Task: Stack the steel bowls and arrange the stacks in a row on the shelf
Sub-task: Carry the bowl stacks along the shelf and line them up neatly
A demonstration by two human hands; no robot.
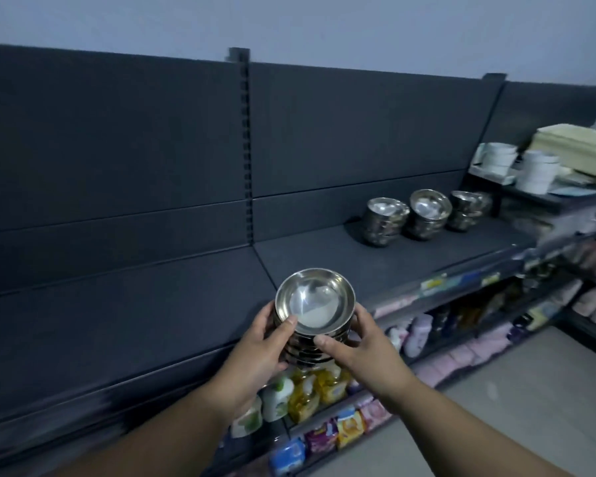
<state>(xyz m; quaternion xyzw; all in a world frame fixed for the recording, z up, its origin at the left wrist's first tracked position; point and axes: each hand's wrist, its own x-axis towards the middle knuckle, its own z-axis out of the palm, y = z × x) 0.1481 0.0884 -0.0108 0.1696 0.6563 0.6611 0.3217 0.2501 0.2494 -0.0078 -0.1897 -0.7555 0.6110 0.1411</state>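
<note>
Three stacks of steel bowls (427, 215) already stand in a row toward the right end of the dark shelf (341, 263), close to one another and near the back panel (324, 132). A fourth stack (315, 306) is held in the air in front of the shelf edge, well apart from that row. I have it between both hands. The left hand (255, 349) is curled round the left side of the stack with the thumb lying on the top bowl's rim, and the right hand (365, 342) wraps the right side, thumb pressed against the lower bowls. The bowls are thin polished metal, round and shallow, with flared rims that nest one into the next; the top one is mirror-bright inside and throws back a hard glint. I judge the stack stiff and fairly light for its bulk, but slick, and nested bowls can slide or tip off each other if the pile leans. So the hold belongs low on the sides, with a thumb on the top rim to pin it, as it is now. A bump should not break it, I think, though a drop would scatter the lot. The shelf surface looks matte and flat, which should give a steady seat. Farther right sit white ceramic bowls (498, 160), and coloured packets (310, 390) fill the lower shelves.
</note>
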